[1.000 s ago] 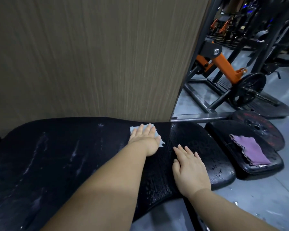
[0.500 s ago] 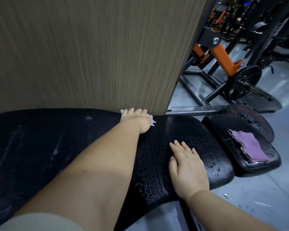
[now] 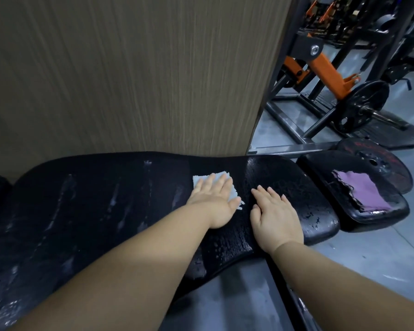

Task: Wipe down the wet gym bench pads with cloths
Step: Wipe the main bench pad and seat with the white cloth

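Your left hand (image 3: 215, 199) has drawn the blue cloth (image 3: 199, 180) back from the far edge of the pad (image 3: 105, 199). Flat, fingers together, it presses the cloth on the wet surface. At its 3 o'clock your right hand (image 3: 276, 217) lies flat on the pad, fingers slightly spread. Farther toward 3 o'clock, a purple cloth (image 3: 361, 193) lies on a small pad (image 3: 325, 170).

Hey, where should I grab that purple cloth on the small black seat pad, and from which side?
Probably pinch the wavy left edge of the purple cloth, coming from above with the right hand, which rests nearest. It lies flat on the small black seat pad, so only a loose edge offers a grip.
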Tool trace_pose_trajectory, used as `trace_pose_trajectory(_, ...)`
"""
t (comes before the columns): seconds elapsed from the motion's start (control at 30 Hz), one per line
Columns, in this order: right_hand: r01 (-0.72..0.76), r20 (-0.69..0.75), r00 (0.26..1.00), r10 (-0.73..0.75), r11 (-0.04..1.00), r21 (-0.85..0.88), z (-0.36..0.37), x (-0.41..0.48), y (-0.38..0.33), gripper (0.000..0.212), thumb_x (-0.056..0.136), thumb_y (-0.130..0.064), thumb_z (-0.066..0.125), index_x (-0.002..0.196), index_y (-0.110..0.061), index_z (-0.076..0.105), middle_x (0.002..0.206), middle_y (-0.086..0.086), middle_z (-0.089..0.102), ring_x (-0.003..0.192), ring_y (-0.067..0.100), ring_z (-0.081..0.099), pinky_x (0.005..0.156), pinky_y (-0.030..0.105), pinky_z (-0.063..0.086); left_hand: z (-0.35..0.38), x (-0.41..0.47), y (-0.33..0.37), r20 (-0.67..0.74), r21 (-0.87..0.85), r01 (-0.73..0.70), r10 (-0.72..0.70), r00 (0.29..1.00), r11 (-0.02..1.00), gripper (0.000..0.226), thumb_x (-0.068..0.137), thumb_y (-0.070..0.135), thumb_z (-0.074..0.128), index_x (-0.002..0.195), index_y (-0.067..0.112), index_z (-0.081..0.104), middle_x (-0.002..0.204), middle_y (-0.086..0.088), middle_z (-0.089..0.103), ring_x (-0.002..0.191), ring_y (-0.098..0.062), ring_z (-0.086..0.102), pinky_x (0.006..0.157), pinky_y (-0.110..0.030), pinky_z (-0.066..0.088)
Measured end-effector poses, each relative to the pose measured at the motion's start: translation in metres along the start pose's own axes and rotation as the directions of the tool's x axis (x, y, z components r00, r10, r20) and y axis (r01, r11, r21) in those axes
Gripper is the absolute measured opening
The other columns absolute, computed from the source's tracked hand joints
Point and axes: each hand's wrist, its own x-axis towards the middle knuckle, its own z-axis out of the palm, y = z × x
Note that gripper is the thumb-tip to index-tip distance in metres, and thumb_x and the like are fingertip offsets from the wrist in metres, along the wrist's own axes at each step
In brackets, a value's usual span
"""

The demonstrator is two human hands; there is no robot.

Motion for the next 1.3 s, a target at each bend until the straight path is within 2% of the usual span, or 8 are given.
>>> trace_pose_trajectory(0.17,-0.016,0.012,1.0,0.016,1.0,-0.001,0.002,0.0,0.001,0.059,0.09,-0.033,0.021,0.145,-0.026,0.041,0.154,-0.009,0.034,0.145,0.01,0.021,0.121,0.032,0.01,0.022,-0.055,0.003,0.026,0.017,-0.101,0.1,0.995,0.995,0.062,0.102,0.052,0.009,0.153,0.027,-0.015,0.157,0.014,-0.026,0.143,-0.011,-0.03,0.117,-0.035,-0.018)
trace_pose_trajectory(0.33,-0.018,-0.003,1.0,0.018,1.0,0.015,0.001,0.0,0.0,0.064,0.085,-0.034,0.018,0.143,-0.026,0.044,0.152,-0.009,0.037,0.144,0.011,0.024,0.12,0.033,0.012,0.028,-0.078,-0.003,0.093,0.035,-0.135,0.131,0.987,0.99,0.059,0.102,0.051,0.008,0.152,0.03,-0.018,0.155,0.017,-0.029,0.14,-0.008,-0.034,0.117,-0.035,-0.018)
trace_pose_trajectory(0.4,-0.018,0.0,1.0,0.018,1.0,0.008,0.002,0.0,0.001,0.059,0.089,-0.033,0.021,0.144,-0.026,0.043,0.152,-0.009,0.036,0.145,0.011,0.023,0.12,0.032,0.011,0.026,-0.071,-0.004,0.093,0.029,-0.131,0.127,0.987,0.991,0.058,0.103,0.049,0.007,0.152,0.031,-0.017,0.155,0.018,-0.028,0.141,-0.008,-0.032,0.117,-0.034,-0.018)
trace_pose_trajectory(0.47,-0.015,0.003,1.0,0.015,1.0,0.003,0.002,0.0,0.002,0.056,0.092,-0.032,0.023,0.145,-0.026,0.042,0.153,-0.009,0.035,0.145,0.011,0.022,0.12,0.032,0.01,0.023,-0.06,-0.005,0.073,0.026,-0.115,0.113,0.991,0.993,0.057,0.103,0.049,0.007,0.152,0.032,-0.016,0.156,0.018,-0.026,0.142,-0.008,-0.03,0.118,-0.034,-0.017)
trace_pose_trajectory(0.77,0.0,-0.037,0.999,0.0,1.0,0.007,0.004,0.0,0.002,0.082,0.076,-0.043,0.001,0.143,-0.027,0.044,0.152,-0.009,0.037,0.144,0.011,0.024,0.119,0.03,0.01,-0.007,0.01,-0.02,0.02,-0.04,0.001,-0.001,1.0,0.999,0.056,0.104,0.048,0.007,0.154,0.029,-0.009,0.159,0.014,-0.02,0.146,-0.012,-0.023,0.117,-0.035,-0.015)
trace_pose_trajectory(1.3,0.01,-0.075,0.997,-0.008,1.0,0.028,0.009,0.002,0.004,0.073,0.08,-0.041,0.01,0.138,-0.025,0.052,0.148,-0.008,0.044,0.141,0.014,0.032,0.118,0.033,0.016,-0.04,0.087,-0.043,-0.039,-0.007,0.177,-0.177,0.983,0.984,0.058,0.103,0.049,0.008,0.156,0.026,-0.001,0.163,0.008,-0.006,0.149,-0.019,-0.01,0.12,-0.04,-0.007)
